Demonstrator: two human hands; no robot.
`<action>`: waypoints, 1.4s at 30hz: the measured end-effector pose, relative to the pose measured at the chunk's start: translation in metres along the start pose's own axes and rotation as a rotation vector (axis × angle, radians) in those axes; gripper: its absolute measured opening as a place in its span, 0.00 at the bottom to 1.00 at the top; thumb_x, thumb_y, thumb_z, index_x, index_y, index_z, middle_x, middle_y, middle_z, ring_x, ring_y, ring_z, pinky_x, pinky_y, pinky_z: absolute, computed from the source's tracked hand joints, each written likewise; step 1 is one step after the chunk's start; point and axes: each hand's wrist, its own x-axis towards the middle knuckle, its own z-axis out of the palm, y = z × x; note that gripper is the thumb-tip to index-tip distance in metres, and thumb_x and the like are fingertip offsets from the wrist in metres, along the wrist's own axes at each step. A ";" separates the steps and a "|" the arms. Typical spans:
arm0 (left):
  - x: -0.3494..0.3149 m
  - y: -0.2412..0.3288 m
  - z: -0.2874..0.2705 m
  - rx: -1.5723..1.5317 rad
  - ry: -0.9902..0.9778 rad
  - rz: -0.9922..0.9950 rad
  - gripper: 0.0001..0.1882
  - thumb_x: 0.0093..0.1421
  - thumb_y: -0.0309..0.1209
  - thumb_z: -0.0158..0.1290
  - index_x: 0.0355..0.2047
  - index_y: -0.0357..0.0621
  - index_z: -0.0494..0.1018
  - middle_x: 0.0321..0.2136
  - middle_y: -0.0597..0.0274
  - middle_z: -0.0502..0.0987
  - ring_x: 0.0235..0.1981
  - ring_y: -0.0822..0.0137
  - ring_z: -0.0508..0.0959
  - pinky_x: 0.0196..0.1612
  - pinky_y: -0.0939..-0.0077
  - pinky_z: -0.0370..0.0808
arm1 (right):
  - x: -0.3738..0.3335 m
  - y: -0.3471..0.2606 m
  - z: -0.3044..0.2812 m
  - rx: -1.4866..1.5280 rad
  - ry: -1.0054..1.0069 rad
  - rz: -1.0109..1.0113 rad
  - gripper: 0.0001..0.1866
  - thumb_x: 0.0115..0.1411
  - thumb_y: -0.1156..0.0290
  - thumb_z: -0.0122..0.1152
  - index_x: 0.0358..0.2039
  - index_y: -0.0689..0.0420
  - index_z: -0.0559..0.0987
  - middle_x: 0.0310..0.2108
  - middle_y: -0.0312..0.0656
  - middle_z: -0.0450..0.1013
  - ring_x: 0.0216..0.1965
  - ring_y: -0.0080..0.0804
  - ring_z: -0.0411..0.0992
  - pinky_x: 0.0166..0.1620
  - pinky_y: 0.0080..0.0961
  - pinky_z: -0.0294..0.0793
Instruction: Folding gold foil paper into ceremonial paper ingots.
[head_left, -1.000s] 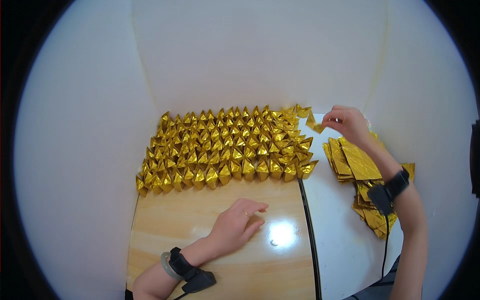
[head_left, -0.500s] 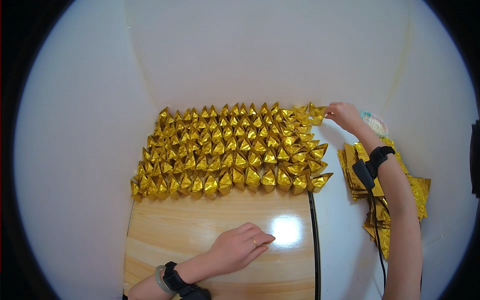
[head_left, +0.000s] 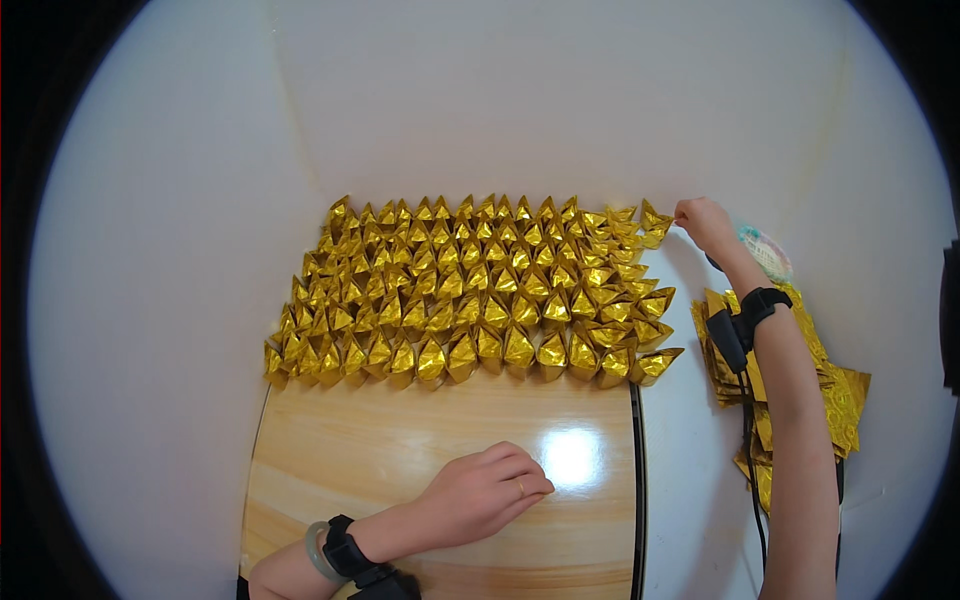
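Several rows of folded gold paper ingots (head_left: pixel 470 290) cover the far half of a light wooden board (head_left: pixel 400 470). My right hand (head_left: pixel 703 222) reaches to the far right corner of the rows, its fingertips pinching or touching the last gold ingot (head_left: pixel 655 222) there. My left hand (head_left: pixel 490 492) lies flat, palm down, on the bare wood near me, fingers loosely together, holding nothing. Both wrists wear black bands; the left also has a pale bangle.
A stack of flat gold paper sheets (head_left: pixel 835 385) lies on the white surface (head_left: pixel 690 470) to the right, under my right forearm. A small round patterned object (head_left: pixel 766 252) sits beyond the stack. A black cable (head_left: pixel 750 480) runs down from my right wrist band. White walls surround the board.
My right hand has moved left and away from me to the far right corner of the rows. The view has shifted slightly; my left hand stays flat on the board.
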 end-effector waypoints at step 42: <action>-0.026 -0.007 0.015 -0.905 0.151 -0.140 0.06 0.57 0.30 0.54 0.31 0.39 0.72 0.29 0.63 0.74 0.32 0.69 0.72 0.40 0.72 0.70 | -0.151 -0.459 -0.127 0.679 -0.174 -0.848 0.10 0.52 0.66 0.63 0.24 0.60 0.79 0.22 0.44 0.77 0.23 0.40 0.76 0.29 0.31 0.74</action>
